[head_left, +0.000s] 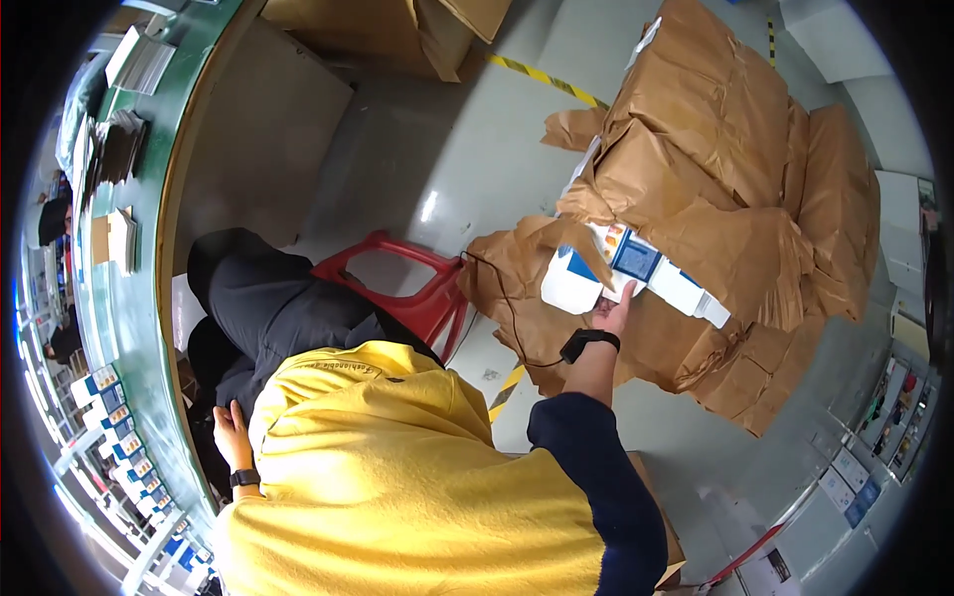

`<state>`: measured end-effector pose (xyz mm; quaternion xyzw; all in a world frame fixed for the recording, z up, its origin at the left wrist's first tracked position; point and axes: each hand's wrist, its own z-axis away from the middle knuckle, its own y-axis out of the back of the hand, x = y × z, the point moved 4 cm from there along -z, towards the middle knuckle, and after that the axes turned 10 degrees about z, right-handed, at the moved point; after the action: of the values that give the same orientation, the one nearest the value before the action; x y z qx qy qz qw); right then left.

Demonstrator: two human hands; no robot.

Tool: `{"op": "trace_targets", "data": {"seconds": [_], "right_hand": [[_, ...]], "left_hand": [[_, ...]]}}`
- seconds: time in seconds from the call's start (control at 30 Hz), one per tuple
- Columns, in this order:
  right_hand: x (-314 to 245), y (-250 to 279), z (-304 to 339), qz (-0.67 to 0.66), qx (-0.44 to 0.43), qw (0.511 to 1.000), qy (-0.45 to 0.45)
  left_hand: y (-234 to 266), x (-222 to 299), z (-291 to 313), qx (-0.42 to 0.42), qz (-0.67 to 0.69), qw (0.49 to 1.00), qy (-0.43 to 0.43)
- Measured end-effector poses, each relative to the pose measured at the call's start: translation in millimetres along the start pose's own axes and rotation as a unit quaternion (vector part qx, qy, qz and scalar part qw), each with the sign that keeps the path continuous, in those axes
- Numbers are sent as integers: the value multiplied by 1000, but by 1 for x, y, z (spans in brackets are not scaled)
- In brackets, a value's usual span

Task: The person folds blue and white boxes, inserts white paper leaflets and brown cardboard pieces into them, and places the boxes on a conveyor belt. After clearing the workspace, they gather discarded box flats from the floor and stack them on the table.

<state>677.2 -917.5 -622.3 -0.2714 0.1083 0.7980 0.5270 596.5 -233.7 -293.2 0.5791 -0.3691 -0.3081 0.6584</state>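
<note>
At the torn end of a brown paper-wrapped bundle [686, 164], my right hand [614, 310] grips a flat white and blue carton blank [636, 258]. The thumb lies on top of the blank, and the other fingers are hidden under it. Loose flaps of brown paper surround the blank and cover part of it. My left hand [232, 437] rests low on my dark trousers, close to the green bench. Its fingers look stretched out with nothing in them, though they show only in part.
A red plastic stool [427, 308] stands between my legs and the bundle, with a dark cord [517, 328] beside it. Along the left runs a green bench [149, 298] bearing stacked cards and a row of small boxes [124, 437]. A cardboard box [388, 35] sits at the far side.
</note>
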Motion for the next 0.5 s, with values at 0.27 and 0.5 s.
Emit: {"op": "trace_targets", "data": {"seconds": [0.27, 0.5], "right_hand": [[-26, 9, -12, 181, 221, 902, 324], [-54, -92, 37, 499, 207, 745, 391]], "left_hand": [[-9, -4, 4, 30, 22, 999, 14], [-11, -3, -1, 28, 44, 998, 36]]}}
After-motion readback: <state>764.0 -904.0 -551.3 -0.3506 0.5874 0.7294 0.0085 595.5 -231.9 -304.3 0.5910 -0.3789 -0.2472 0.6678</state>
